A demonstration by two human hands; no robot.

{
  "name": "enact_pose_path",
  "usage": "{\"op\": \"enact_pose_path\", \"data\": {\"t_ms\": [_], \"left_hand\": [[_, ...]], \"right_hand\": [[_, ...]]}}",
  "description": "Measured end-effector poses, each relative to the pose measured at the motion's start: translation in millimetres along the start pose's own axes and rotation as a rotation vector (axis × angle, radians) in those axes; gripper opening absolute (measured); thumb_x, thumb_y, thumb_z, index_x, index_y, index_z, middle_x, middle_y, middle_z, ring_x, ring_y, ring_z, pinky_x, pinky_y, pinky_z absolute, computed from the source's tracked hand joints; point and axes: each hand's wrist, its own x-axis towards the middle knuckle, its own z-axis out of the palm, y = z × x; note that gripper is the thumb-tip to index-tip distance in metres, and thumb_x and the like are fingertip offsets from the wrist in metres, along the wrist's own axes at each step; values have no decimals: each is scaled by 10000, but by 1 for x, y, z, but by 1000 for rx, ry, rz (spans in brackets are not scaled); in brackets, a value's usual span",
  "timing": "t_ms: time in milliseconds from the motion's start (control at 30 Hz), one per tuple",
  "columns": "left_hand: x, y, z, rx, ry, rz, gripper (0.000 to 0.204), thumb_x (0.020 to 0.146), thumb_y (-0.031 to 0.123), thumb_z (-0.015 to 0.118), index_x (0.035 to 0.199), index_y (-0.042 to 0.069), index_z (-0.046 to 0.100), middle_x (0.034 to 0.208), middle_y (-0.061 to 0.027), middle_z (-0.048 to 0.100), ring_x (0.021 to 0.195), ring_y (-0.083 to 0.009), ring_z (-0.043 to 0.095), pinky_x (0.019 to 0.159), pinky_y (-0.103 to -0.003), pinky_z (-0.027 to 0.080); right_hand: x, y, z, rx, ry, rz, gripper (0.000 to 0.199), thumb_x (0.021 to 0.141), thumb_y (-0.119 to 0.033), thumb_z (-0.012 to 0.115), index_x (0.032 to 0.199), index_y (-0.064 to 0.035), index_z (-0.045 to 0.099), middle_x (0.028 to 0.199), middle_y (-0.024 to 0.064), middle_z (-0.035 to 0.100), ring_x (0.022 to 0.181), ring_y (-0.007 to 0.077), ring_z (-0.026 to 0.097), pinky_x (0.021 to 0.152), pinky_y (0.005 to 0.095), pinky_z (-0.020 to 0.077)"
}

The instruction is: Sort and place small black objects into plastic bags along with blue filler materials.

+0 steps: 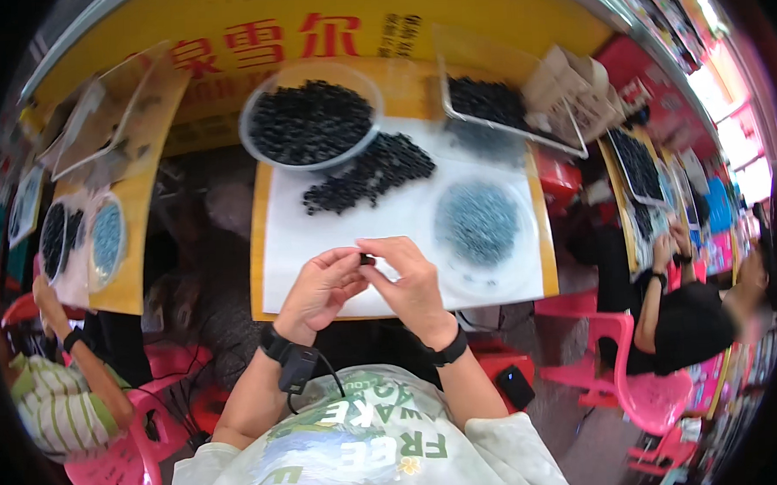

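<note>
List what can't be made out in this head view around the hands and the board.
- Small dark piece, head view: too small to identify, pinched between fingertips of left hand and right hand.
- Grey-blue bits in the clear dish: too small and blurred.
- Dark heap: single pieces indistinct.

We see a sheet [319, 237] lying on the counter [544, 236]. A bowl [311, 116] of beads sits at its far left edge, with a loose bead pile [370, 174] just before it. A tray [495, 106] sits far right, and a dish [479, 225] lies near right. Our hands [369, 287] meet over the near edge.
</note>
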Motion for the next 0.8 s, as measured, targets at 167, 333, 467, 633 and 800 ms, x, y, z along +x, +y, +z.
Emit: {"op": "enact_pose_path", "data": {"t_ms": [167, 333, 467, 633, 800], "left_hand": [[-3, -12, -10, -16, 31, -69, 217, 958, 117, 671, 1151, 21, 637, 1070, -110, 705, 944, -170, 698, 821, -278, 596], [1, -8, -11, -22, 112, -16, 226, 942, 38, 665, 1160, 12, 610, 1024, -103, 677, 910, -151, 685, 802, -238, 608], [6, -8, 3, -12, 105, -28, 235, 936, 32, 671, 1160, 4, 607, 1032, -105, 675, 921, -156, 685, 816, -246, 609], [6, -9, 8, 5, 108, -42, 240, 930, 28, 674, 1159, 0, 606, 1042, -112, 670, 938, -162, 682, 827, -250, 608], [5, -8, 3, 9, 126, -39, 240, 929, 28, 672, 1158, -1, 606, 1045, -112, 669, 943, -168, 682, 837, -257, 604]], "right_hand": [[-40, 10, -52, -174, 62, 136, 232, 831, -58, 754, 1061, -43, 732, 1022, 127, 716, 911, 260, 681, 799, 344, 543], [-84, 58, -146, -611, 139, 413, 125, 854, -102, 716, 946, -22, 742, 893, 159, 683, 810, 308, 654, 738, 379, 518], [-89, 68, -165, -847, 43, 522, 154, 830, -170, 731, 889, -30, 758, 905, 159, 649, 910, 351, 620, 828, 445, 494], [-83, 75, -161, -877, -47, 583, 162, 808, -194, 739, 848, -39, 767, 897, 170, 659, 894, 356, 641, 818, 456, 508], [-76, 76, -158, -809, -32, 658, 141, 792, -168, 725, 775, -31, 756, 878, 192, 678, 842, 384, 670, 757, 485, 518]]}}
